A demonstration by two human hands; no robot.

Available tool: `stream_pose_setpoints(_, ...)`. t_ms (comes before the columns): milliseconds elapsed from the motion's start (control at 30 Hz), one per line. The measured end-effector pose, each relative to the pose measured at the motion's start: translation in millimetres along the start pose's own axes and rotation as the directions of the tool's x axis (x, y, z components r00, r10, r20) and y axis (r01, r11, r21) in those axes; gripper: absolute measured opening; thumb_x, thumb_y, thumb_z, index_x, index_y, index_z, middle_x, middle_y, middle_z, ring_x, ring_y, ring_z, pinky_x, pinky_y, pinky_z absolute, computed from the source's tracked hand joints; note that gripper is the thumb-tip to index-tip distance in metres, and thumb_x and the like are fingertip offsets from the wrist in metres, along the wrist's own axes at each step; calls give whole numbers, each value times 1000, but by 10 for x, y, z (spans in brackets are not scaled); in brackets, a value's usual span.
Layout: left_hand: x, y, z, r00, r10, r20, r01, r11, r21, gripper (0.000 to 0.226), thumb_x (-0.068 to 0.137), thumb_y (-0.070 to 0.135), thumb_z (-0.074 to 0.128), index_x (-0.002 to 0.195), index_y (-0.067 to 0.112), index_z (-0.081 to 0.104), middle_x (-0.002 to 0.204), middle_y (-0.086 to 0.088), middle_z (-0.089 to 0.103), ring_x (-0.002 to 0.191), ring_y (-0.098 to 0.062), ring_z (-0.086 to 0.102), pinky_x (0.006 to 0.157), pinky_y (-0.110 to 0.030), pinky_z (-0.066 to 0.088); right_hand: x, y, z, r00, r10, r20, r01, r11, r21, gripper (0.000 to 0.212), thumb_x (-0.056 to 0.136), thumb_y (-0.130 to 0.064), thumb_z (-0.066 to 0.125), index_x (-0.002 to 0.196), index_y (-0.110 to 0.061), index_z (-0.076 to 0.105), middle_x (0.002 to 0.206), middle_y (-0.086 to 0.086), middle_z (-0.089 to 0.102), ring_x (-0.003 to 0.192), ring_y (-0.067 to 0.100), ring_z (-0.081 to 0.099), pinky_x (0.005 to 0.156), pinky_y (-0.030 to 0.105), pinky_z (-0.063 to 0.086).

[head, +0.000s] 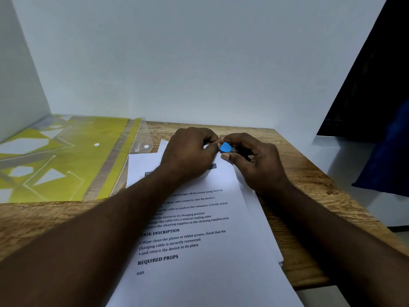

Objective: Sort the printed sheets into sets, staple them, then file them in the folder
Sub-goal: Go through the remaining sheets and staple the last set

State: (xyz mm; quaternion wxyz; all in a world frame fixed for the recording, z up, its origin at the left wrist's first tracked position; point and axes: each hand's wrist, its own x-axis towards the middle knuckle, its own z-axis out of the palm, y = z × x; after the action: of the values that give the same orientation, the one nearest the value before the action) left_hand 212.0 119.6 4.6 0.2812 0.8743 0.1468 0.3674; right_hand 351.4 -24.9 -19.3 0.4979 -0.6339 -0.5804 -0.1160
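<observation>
A stack of white printed sheets [199, 251] lies on the wooden table [309, 180], running from the near edge to the far middle. My right hand [254, 160] grips a small blue stapler [225, 147] at the top right corner of the stack. My left hand [190, 151] lies on the sheets beside it, its curled fingertips meeting the stapler and the paper corner; exactly what they pinch is hidden. A yellow-green patterned plastic folder [66, 160] with a white snap button lies flat at the left.
White walls close the table at the back and left. More white sheets [141, 165] stick out from under the stack next to the folder. A dark blue object [389, 151] stands off the table's right edge.
</observation>
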Motion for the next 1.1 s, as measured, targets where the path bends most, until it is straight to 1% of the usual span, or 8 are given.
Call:
stream_pose_setpoints(200, -16, 22, 25, 999, -22, -32, 22, 1000, -9, 19, 81, 43, 53, 77, 34, 69, 73, 8, 75, 73, -9, 63, 70, -30, 46, -12, -49, 12, 1000, 0, 10, 0, 998, 58, 25, 88, -11, 79, 113, -11, 75, 108, 0, 77, 93, 31, 72, 83, 50, 57)
stream_pose_setpoints(333, 26, -50, -33, 998, -46, -34, 45, 999, -28, 19, 89, 37, 65, 71, 38, 64, 67, 19, 66, 71, -2, 60, 70, -29, 43, -12, -92, 46, 998, 8, 55, -13, 995, 95, 26, 87, -11, 80, 112, -14, 74, 101, -1, 74, 87, 28, 67, 82, 45, 56)
stream_pose_setpoints(467, 30, -90, -26, 994, -85, -68, 81, 995, -60, 18, 88, 41, 65, 71, 36, 66, 74, 18, 70, 79, -7, 67, 77, -33, 55, -3, -106, 30, 990, 126, 64, -140, 937, 320, 33, 86, 1, 80, 105, -23, 71, 119, -6, 75, 107, 15, 72, 97, 36, 55)
stream_pose_setpoints(567, 43, -126, -1, 989, -123, -81, 113, 986, -120, 19, 86, 33, 67, 67, 31, 67, 67, 20, 68, 74, -8, 68, 75, -36, 59, 18, -122, 10, 968, 239, 73, -246, 853, 460, 33, 87, 9, 77, 101, -19, 69, 130, 3, 72, 107, 15, 74, 87, 26, 57)
stream_pose_setpoints(600, 45, -137, 0, 989, -130, -74, 120, 984, -131, 21, 87, 31, 69, 67, 29, 67, 65, 21, 67, 72, -6, 65, 74, -33, 58, 26, -108, -3, 964, 255, 73, -258, 841, 475, 33, 87, 8, 78, 101, -21, 68, 130, 5, 72, 106, 16, 74, 86, 27, 57)
stream_pose_setpoints(733, 31, -139, -15, 987, -159, -28, 149, 963, -223, 20, 90, 34, 77, 75, 21, 74, 59, 16, 63, 61, -3, 57, 68, -30, 50, 37, -50, -45, 945, 320, 66, -305, 795, 524, 27, 84, -8, 78, 100, -29, 71, 132, 11, 71, 116, 42, 71, 103, 56, 54)
stream_pose_setpoints(900, 33, -84, -40, 986, -168, -8, 160, 950, -269, 19, 90, 36, 79, 78, 22, 76, 58, 14, 61, 57, -3, 54, 65, -28, 47, 50, -82, -64, 924, 380, 48, -337, 746, 573, 32, 86, -2, 79, 98, -31, 73, 128, 15, 72, 114, 53, 67, 96, 69, 52)
stream_pose_setpoints(1100, 20, -70, -45, 981, -189, 35, 192, 941, -278, 20, 91, 32, 78, 75, 21, 74, 64, 10, 67, 58, -3, 55, 65, -27, 46, 47, -124, -68, 903, 406, 140, -402, 686, 606, 40, 71, -16, 87, 108, -16, 73, 119, 14, 76, 108, 33, 72, 89, 42, 60)
